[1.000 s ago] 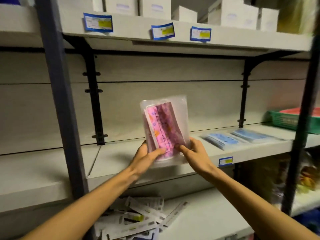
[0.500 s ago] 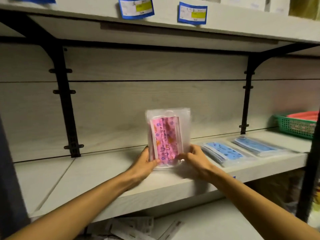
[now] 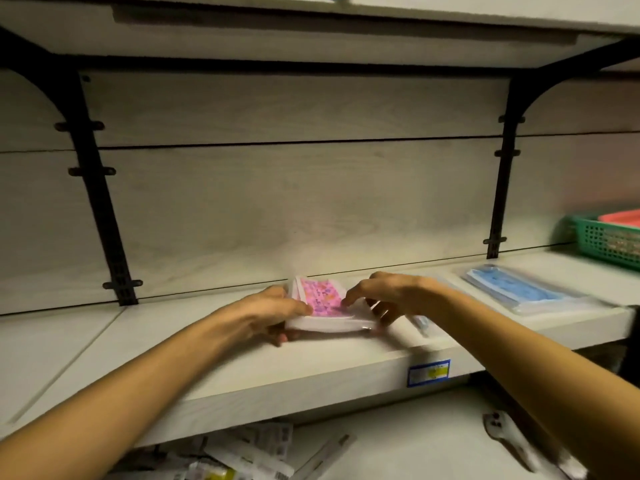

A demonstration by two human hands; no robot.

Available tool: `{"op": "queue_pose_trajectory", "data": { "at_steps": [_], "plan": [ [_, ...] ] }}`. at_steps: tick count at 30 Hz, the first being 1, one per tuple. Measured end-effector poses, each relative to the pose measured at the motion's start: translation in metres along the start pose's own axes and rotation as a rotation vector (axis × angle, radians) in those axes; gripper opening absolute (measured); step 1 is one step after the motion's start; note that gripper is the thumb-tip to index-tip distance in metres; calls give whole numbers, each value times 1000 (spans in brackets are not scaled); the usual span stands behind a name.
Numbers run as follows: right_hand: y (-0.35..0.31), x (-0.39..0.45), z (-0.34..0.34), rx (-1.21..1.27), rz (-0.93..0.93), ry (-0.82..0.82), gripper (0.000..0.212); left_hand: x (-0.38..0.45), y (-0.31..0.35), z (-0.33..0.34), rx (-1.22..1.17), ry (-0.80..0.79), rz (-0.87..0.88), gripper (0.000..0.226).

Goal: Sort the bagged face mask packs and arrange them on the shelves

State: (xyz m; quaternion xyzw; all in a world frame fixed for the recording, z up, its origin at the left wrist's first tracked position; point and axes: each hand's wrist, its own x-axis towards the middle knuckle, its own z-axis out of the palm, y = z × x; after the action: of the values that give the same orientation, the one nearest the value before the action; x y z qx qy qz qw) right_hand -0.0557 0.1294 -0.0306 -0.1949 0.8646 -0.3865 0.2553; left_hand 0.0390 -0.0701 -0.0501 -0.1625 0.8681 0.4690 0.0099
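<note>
The pink mask pack (image 3: 320,304), a clear bag of pink patterned masks, now lies nearly flat on the middle shelf (image 3: 242,368), toward its back edge; half a second ago it stood upright in front of the back panel, held by its lower end. The left hand (image 3: 266,315) grips the pack's left edge, thumb on top and fingers curled underneath. The right hand (image 3: 391,294) arches over the pack's right side with fingertips touching the top; whether it pinches the bag or only presses it cannot be told through the blur. To the right on the same shelf lies a blue mask pack (image 3: 523,291), flat, well apart from the pink one, and beyond it a green basket (image 3: 606,240). A blue-bordered price label (image 3: 428,373) with a yellow patch is stuck to the shelf's front edge; its writing is too blurred to read. Below, on the lower shelf (image 3: 415,441), lie scattered flat packets (image 3: 249,455), their print also illegible.
</note>
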Motion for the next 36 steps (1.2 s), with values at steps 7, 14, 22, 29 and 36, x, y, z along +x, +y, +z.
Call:
{"op": "queue_pose_trajectory", "data": {
  "at_steps": [7,14,22,29,36],
  "plan": [
    [0,-23,-12,-140,-56,-167,43,-14,4,0,252,-5,-3,36],
    [2,-17,9,-396,-93,-90,46,-30,12,-1,473,-95,6,42],
    [0,-17,4,-452,-85,-114,45,-34,15,5,482,-32,-48,45],
    [0,-26,-6,-512,-94,-200,52,-46,11,9,536,-5,-30,67],
    [14,-28,-19,-449,-171,-199,101,-54,22,-1,505,-17,-90,109]
  ]
}}
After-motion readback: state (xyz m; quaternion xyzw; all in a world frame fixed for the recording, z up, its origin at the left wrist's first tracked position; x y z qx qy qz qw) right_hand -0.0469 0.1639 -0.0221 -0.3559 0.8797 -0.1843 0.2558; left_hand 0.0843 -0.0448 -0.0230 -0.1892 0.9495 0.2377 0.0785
